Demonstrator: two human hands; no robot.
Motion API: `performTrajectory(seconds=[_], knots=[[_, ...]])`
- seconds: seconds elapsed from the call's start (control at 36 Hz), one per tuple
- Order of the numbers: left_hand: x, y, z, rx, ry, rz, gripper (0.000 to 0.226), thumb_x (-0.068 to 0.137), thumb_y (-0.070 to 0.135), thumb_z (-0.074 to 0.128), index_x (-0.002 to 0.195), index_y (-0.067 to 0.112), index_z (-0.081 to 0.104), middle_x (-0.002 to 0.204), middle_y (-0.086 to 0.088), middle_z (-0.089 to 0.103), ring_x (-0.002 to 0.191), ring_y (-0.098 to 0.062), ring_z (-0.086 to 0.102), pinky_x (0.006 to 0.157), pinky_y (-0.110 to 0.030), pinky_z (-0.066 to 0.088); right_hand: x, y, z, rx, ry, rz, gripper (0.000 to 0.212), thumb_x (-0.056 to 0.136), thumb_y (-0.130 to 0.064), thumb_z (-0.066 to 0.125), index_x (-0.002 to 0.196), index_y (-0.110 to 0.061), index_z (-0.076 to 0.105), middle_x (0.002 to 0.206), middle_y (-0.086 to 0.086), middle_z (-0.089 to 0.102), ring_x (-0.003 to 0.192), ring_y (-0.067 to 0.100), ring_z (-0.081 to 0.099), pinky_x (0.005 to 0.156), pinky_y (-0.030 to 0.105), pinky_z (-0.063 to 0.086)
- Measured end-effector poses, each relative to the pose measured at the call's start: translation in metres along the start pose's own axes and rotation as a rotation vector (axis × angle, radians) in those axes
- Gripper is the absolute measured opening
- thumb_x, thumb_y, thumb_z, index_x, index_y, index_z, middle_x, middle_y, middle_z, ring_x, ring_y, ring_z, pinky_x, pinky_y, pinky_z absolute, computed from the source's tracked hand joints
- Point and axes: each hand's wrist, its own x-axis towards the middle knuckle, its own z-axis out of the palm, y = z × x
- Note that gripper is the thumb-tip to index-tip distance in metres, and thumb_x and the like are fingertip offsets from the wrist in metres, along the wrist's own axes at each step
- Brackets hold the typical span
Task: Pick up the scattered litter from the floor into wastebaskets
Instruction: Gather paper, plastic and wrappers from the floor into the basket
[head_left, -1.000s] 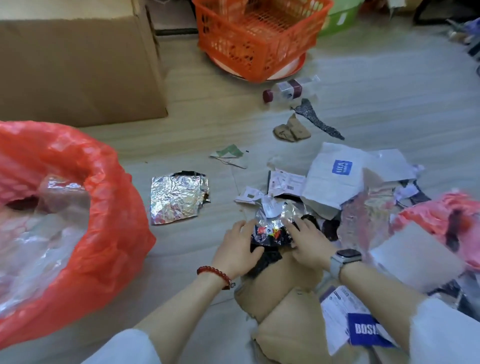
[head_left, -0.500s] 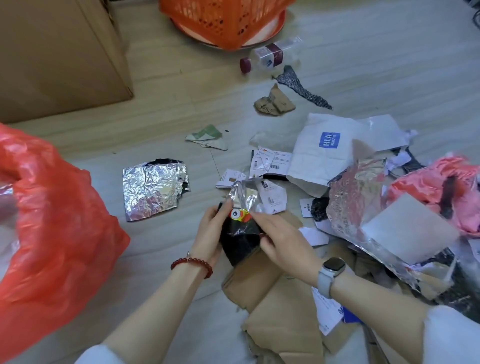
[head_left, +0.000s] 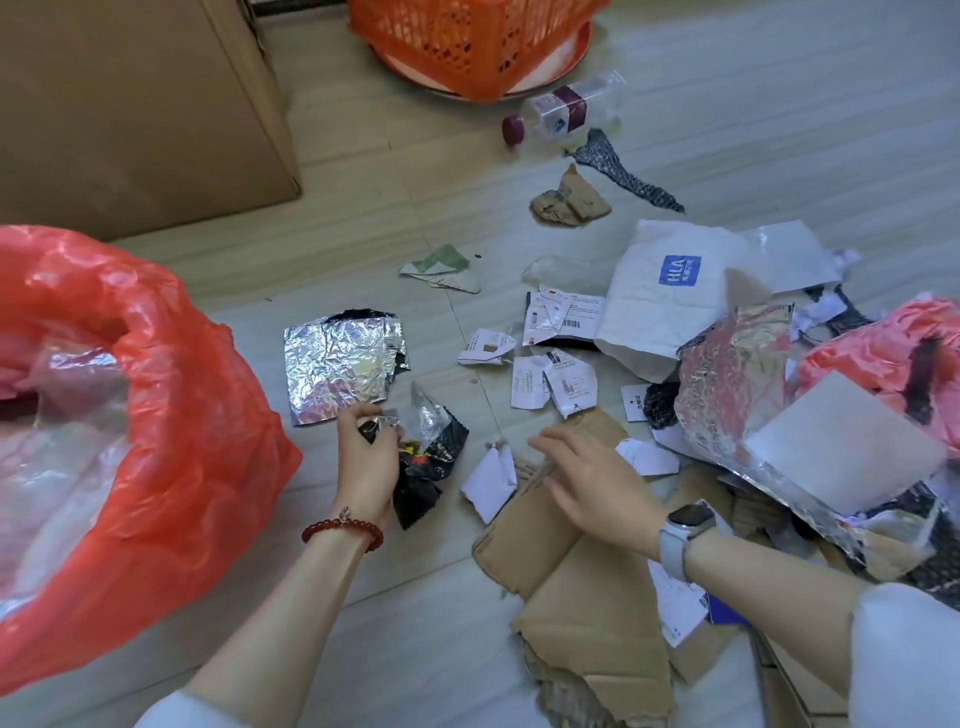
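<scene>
Black-and-silver crumpled wrapper (head_left: 428, 457), left-hand (head_left: 366, 457) grip

Pale plank floor (head_left: 779, 104), strewn with litter. At left, red bag (head_left: 171, 467); behind it, cardboard box (head_left: 130, 104). At top, orange basket (head_left: 467, 47), with bottle (head_left: 563, 111) just beside. Mid-floor: foil sheet (head_left: 337, 369), green scrap (head_left: 441, 267), brown wad (head_left: 569, 200), white mailer (head_left: 670, 296), paper scraps (head_left: 550, 384). Nearest, torn cardboard (head_left: 587, 597).
</scene>
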Motion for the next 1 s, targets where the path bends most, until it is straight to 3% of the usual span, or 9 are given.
performTrajectory(seconds=[0.14, 0.22, 0.33, 0.47, 0.58, 0.69, 0.81, 0.92, 1.0], knots=[[-0.005, 0.004, -0.009, 0.116, -0.024, 0.032, 0.031, 0.089, 0.003, 0.038, 0.112, 0.02, 0.052, 0.085, -0.009, 0.056, 0.064, -0.022, 0.052, 0.057, -0.027, 0.046, 0.012, -0.001, 0.003, -0.093, -0.211, 0.019, 0.062, 0.092, -0.034, 0.048, 0.145, -0.023, 0.019, 0.152, 0.001, 0.02, 0.14, 0.02, 0.02, 0.111, 0.037, 0.027], [-0.011, 0.001, -0.012, 0.48, -0.084, 0.177, 0.024, 0.089, 0.028, 0.054, 0.111, 0.02, 0.052, 0.091, 0.005, 0.057, 0.082, -0.013, 0.05, 0.067, -0.026, 0.037, 0.02, -0.01, 0.006, -0.124, -0.27, -0.034, 0.068, 0.091, -0.043, 0.048, 0.147, -0.028, 0.013, 0.156, -0.004, 0.009, 0.144, 0.017, 0.008, 0.114, 0.04, 0.016], [-0.012, -0.018, -0.015, 0.881, -0.22, 0.309, 0.067, 0.067, 0.044, 0.075, 0.122, 0.021, 0.043, 0.111, 0.002, 0.042, 0.102, -0.012, 0.044, 0.085, -0.025, 0.038, 0.036, -0.021, 0.01, -0.24, -0.331, -0.135, 0.069, 0.091, -0.046, 0.047, 0.147, -0.032, 0.009, 0.157, -0.006, 0.003, 0.145, 0.017, 0.0, 0.115, 0.046, 0.01], [-0.009, -0.04, -0.029, 1.153, -0.231, 0.354, 0.057, 0.068, 0.036, 0.075, 0.115, 0.016, 0.049, 0.134, -0.005, 0.029, 0.122, -0.028, 0.033, 0.092, -0.034, 0.041, 0.046, -0.03, 0.021, -0.362, -0.297, -0.176, 0.051, 0.087, -0.029, 0.055, 0.135, -0.02, 0.039, 0.13, 0.007, 0.044, 0.126, 0.027, 0.036, 0.098, 0.044, 0.031], [-0.012, -0.042, -0.031, 1.217, -0.192, 0.5, 0.033, 0.079, 0.026, 0.068, 0.107, 0.017, 0.054, 0.134, 0.001, 0.039, 0.115, -0.026, 0.039, 0.073, -0.035, 0.046, 0.047, -0.033, 0.024, -0.411, -0.191, -0.224, 0.03, 0.058, -0.021, 0.077, 0.082, -0.013, 0.063, 0.079, 0.005, 0.06, 0.073, 0.025, 0.06, 0.06, 0.031, 0.044], [-0.009, -0.047, -0.032, 1.224, -0.209, 0.63, 0.019, 0.078, 0.017, 0.067, 0.096, 0.015, 0.06, 0.117, 0.001, 0.055, 0.102, -0.028, 0.05, 0.059, -0.029, 0.041, 0.051, -0.024, 0.008, -0.205, -0.121, -0.11, 0.026, 0.083, -0.024, 0.057, 0.102, -0.007, 0.055, 0.106, 0.011, 0.052, 0.1, 0.029, 0.049, 0.08, 0.037, 0.034], [-0.007, -0.049, -0.033, 1.148, -0.161, 0.656, 0.014, 0.076, 0.01, 0.066, 0.09, 0.01, 0.063, 0.108, -0.002, 0.062, 0.095, -0.03, 0.056, 0.06, -0.032, 0.044, 0.059, -0.001, -0.009, -0.119, 0.023, 0.158, 0.051, 0.088, -0.045, 0.045, 0.114, -0.003, 0.051, 0.128, 0.012, 0.044, 0.123, 0.029, 0.035, 0.097, 0.041, 0.03], [0.0, -0.041, -0.033, 1.069, -0.053, 0.7, 0.014, 0.078, 0.01, 0.061, 0.092, 0.008, 0.062, 0.098, -0.008, 0.066, 0.088, -0.032, 0.062, 0.061, -0.037, 0.049, 0.072, 0.016, -0.009, -0.053, -0.09, 0.296, 0.046, 0.091, -0.047, 0.045, 0.119, -0.01, 0.049, 0.155, 0.008, 0.008, 0.143, 0.031, -0.001, 0.114, 0.053, 0.01], [0.01, -0.024, -0.027, 1.067, 0.034, 0.682, 0.013, 0.083, 0.009, 0.055, 0.096, 0.009, 0.058, 0.096, -0.012, 0.064, 0.089, -0.034, 0.06, 0.061, -0.036, 0.042, 0.08, 0.014, -0.003, -0.051, -0.219, 0.289, 0.041, 0.092, -0.047, 0.043, 0.122, -0.018, 0.045, 0.157, 0.006, -0.005, 0.143, 0.035, -0.009, 0.113, 0.059, 0.005]])
